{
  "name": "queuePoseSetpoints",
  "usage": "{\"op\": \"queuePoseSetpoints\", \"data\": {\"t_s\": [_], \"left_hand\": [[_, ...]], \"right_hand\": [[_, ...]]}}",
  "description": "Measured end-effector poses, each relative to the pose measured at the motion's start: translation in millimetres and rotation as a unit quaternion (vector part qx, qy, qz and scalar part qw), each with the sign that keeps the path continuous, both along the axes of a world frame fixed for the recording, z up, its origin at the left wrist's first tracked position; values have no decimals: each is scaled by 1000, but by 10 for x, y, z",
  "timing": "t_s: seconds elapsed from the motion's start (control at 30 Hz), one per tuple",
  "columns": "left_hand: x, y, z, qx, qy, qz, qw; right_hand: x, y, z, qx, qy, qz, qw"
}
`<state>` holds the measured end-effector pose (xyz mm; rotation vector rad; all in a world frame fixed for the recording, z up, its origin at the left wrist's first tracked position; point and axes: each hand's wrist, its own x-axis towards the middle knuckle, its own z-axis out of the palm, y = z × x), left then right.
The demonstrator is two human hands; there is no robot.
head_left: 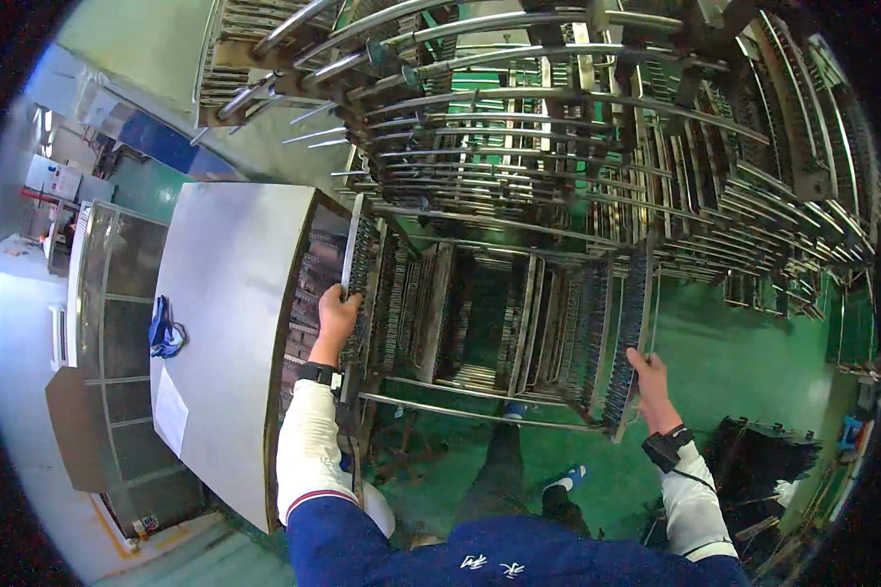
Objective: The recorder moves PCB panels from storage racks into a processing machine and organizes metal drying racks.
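A long metal rack (631,318) with comb-like slotted side panels and thin connecting bars spans the space in front of me. My left hand (337,321) is closed on the slotted panel at its left end, beside a white-topped cabinet (230,293). At the opposite end, my right hand (653,383) grips the edge of the right panel, thumb up. Between the two panels more slotted uprights stand in rows, with green floor showing through the gaps. The fingertips of both hands are partly hidden behind the panels.
Beyond the rack, metal shelving (519,127) with many bars and similar slotted racks fills the far side. A blue strap bundle (167,328) and a white paper sheet (171,411) lie on the cabinet top. Dark stacked panels (762,465) sit on the floor at right.
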<state>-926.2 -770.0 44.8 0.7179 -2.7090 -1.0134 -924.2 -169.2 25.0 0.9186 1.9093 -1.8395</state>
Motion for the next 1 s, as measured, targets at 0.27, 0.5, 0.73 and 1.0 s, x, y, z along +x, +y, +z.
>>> {"op": "queuePoseSetpoints", "data": {"t_s": [0.27,0.5,0.73,1.0], "left_hand": [[-23,-244,-598,22,-56,15,998],[-23,-377,-936,78,-84,9,993],[97,-588,-1208,92,-81,41,992],[-873,45,-467,-198,-38,-13,979]], "right_hand": [[-71,-69,-150,133,-19,79,988],[9,-418,42,143,-8,48,989],[-109,-562,186,160,2,64,985],[23,-413,12,133,22,53,989]]}}
